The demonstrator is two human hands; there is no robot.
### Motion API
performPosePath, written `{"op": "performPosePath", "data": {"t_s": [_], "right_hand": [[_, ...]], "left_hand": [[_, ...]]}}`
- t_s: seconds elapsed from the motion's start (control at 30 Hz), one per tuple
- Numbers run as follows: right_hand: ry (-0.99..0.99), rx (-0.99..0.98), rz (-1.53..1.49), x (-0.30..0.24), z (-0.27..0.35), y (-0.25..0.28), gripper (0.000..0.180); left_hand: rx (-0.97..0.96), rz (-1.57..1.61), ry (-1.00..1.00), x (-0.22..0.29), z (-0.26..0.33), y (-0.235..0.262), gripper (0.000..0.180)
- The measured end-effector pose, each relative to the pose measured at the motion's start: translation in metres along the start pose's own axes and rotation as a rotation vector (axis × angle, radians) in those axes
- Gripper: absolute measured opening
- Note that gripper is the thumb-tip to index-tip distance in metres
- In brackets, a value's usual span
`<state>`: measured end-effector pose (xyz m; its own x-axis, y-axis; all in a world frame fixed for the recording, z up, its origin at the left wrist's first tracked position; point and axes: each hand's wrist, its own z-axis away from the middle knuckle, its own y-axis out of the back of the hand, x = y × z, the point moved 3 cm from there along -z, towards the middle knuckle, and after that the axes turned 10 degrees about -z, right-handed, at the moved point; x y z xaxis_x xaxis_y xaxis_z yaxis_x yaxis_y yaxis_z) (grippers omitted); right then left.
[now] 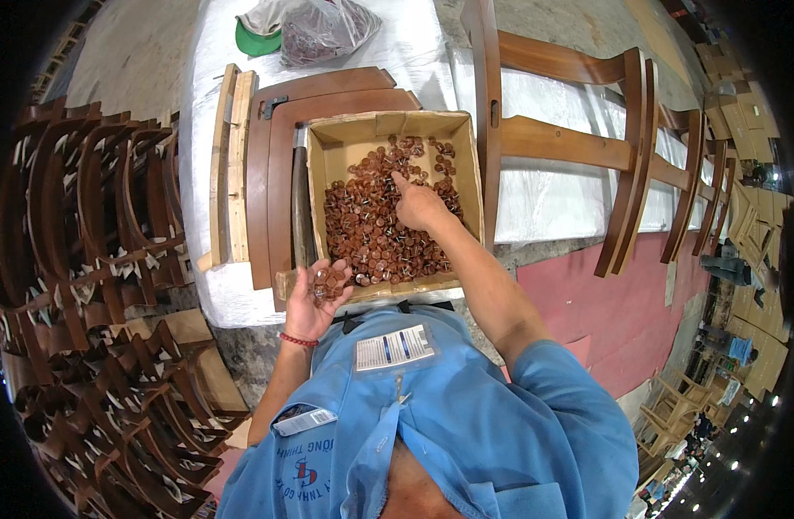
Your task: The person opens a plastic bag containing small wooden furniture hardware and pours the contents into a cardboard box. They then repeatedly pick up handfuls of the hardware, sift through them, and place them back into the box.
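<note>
A cardboard box (pixel 472 164) in front of me holds a heap of brown round nail-on furniture glides (pixel 371 229), some with metal nails showing. My left hand (pixel 303 303), palm up at the box's near left corner, cups several of the glides (pixel 329 284) with its fingers curled round them. Inside the box, my right hand (pixel 420 206) reaches over the heap. Its index finger is stretched out, with the tip at the glides; the other fingers are bent and partly hidden. I see nothing held in it.
Left of the box lie brown wooden frame parts (pixel 280 186) and pale wood strips (pixel 231 173) on a white-wrapped surface (pixel 418 65). A plastic bag (pixel 332 30) and a green-brimmed cap (pixel 258 36) sit behind. Wooden chair frames (pixel 561 143) stand right; curved parts (pixel 85 199) are stacked left.
</note>
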<state>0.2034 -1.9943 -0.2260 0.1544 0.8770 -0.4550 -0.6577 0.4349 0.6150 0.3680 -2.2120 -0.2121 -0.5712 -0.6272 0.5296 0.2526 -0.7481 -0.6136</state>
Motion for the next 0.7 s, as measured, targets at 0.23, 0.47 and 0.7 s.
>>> {"op": "performPosePath", "data": {"t_s": [0.23, 0.47, 0.7], "right_hand": [[-0.235, -0.059, -0.002, 0.014, 0.004, 0.012, 0.074], [-0.104, 0.08, -0.022, 0.018, -0.018, 0.016, 0.068], [-0.094, 0.142, -0.105, 0.028, -0.027, 0.03, 0.067]], "left_hand": [[-0.01, 0.034, -0.011, 0.0, 0.001, -0.001, 0.046], [-0.02, 0.037, 0.009, 0.001, 0.0, -0.002, 0.046], [0.022, 0.016, -0.002, 0.0, 0.002, -0.003, 0.046]]}}
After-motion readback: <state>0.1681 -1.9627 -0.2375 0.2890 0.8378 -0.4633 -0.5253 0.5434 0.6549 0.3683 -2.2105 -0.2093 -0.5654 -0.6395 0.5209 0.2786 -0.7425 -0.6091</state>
